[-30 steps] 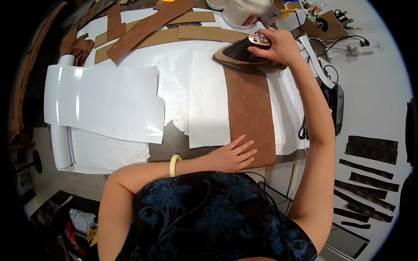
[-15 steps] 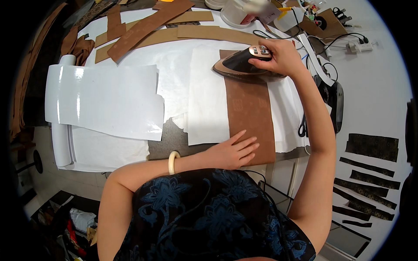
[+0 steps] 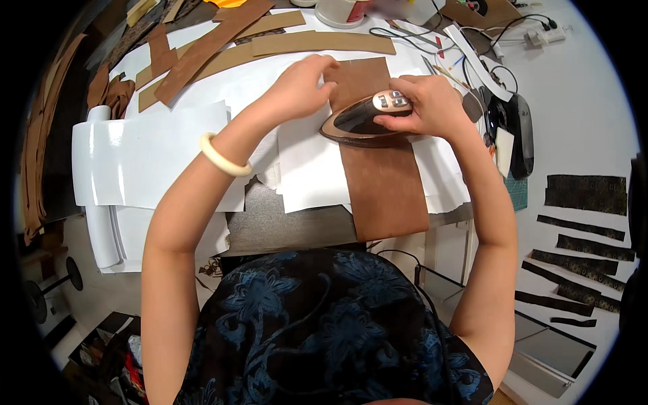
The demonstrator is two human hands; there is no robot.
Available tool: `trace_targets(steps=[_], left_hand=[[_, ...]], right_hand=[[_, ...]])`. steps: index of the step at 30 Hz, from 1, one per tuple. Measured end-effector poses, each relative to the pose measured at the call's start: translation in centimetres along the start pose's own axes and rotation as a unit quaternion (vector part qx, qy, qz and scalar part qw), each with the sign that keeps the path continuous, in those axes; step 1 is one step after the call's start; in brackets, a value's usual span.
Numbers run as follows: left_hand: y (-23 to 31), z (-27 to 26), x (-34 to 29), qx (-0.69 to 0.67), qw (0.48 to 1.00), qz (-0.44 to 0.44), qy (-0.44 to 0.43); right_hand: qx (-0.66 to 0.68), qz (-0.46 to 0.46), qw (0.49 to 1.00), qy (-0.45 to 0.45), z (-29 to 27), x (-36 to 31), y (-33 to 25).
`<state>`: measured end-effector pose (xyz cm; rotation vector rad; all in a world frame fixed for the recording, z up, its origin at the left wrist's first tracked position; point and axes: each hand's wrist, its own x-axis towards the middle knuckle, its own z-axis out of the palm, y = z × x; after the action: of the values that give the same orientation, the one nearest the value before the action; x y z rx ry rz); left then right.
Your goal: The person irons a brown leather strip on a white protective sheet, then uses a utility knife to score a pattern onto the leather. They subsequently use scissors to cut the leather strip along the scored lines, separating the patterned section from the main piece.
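Observation:
A long brown leather strip (image 3: 382, 182) lies lengthwise on white paper sheets (image 3: 307, 169) on the table. A dark flat iron (image 3: 358, 123) rests across the strip's far half. My right hand (image 3: 424, 102) is shut on the iron's handle. My left hand (image 3: 302, 82), with a cream bangle (image 3: 223, 156) on the wrist, presses flat on the strip's far left corner beside the iron's nose.
Curved brown leather strips (image 3: 270, 44) lie at the table's far side. Glossy white sheets (image 3: 145, 155) hang at the left. Cables, a power strip (image 3: 543, 35) and a black device (image 3: 520, 135) sit at the right. Dark patterned strips (image 3: 584, 223) lie on the floor.
My left hand left the strip's near end and reached up to its far corner. The iron slid toward me along the strip, still in my right hand.

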<state>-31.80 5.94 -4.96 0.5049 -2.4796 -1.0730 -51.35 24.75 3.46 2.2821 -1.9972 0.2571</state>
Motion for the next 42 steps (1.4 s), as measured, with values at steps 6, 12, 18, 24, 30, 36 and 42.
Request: trace_targets(steps=[6, 12, 18, 24, 30, 36, 42], left_hand=[[-1.1, 2.6, 2.5, -0.186, 0.937, -0.295, 0.027], [-0.7, 4.3, 2.8, -0.266, 0.914, -0.304, 0.030], [-0.4, 5.3, 2.6, -0.153, 0.969, -0.174, -0.092], [-0.7, 4.4, 4.3, -0.305, 0.949, -0.055, 0.057], [-3.2, -1.3, 11.8, -0.305, 0.944, -0.041, 0.121], [-7.7, -2.8, 15.2, -0.295, 0.944, -0.062, 0.137], [-5.5, -1.8, 12.8, -0.243, 0.955, -0.131, 0.105]], right_hand=[[0.008, 0.021, 1.000, -0.002, -1.1, -3.4, -2.7], [0.008, 0.045, 0.999, -0.018, -2.1, -6.1, -5.1], [0.005, 0.056, 0.998, -0.014, -2.2, -8.5, -6.5], [-0.030, 0.044, 0.998, 0.040, -2.5, -7.2, -5.3], [-0.028, 0.039, 0.994, 0.097, -1.9, -1.1, -1.4], [-0.016, 0.020, 0.999, 0.045, 0.3, 6.0, 1.7], [-0.017, 0.029, 0.999, 0.010, 1.8, 8.0, 3.0]])
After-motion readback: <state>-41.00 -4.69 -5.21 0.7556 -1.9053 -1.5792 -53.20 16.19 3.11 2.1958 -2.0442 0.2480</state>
